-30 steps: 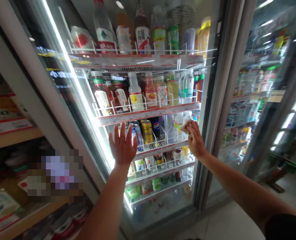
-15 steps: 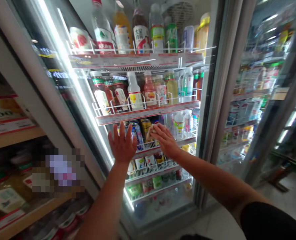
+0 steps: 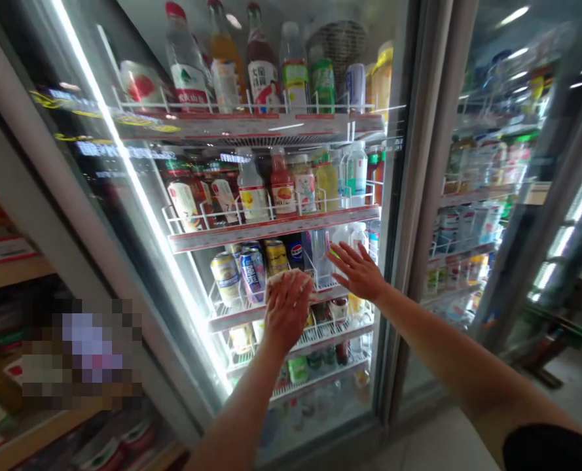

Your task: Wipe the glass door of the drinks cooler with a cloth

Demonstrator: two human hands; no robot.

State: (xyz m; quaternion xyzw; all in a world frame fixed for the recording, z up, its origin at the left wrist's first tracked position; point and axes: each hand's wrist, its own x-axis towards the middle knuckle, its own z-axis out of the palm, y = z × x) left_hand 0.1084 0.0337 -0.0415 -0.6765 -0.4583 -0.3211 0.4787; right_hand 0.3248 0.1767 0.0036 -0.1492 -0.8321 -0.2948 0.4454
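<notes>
My left hand [image 3: 287, 315] presses a pale, crumpled cloth [image 3: 291, 280] against the glass door [image 3: 148, 154] of a drinks fridge, its fingers over the cloth. To the right, my right hand [image 3: 362, 273] is open, with the fingers spread and nothing in it, at or close to the same glass. Behind the pane, a silver-and-gold can [image 3: 224, 278] and a blue can [image 3: 253, 271] stand left of the cloth. Clear bottles on that shelf are partly hidden by my right hand.
Bottles such as a red-capped one [image 3: 186, 75] line the upper fridge shelves. A metal door frame [image 3: 425, 196] separates this door from another lit fridge on the right. At left, a wooden shelf [image 3: 13, 275] holds packaged goods.
The cloth has gone from my right hand to my left. My left hand has moved right and my right hand has shifted right, now bare. The view has tilted slightly.
</notes>
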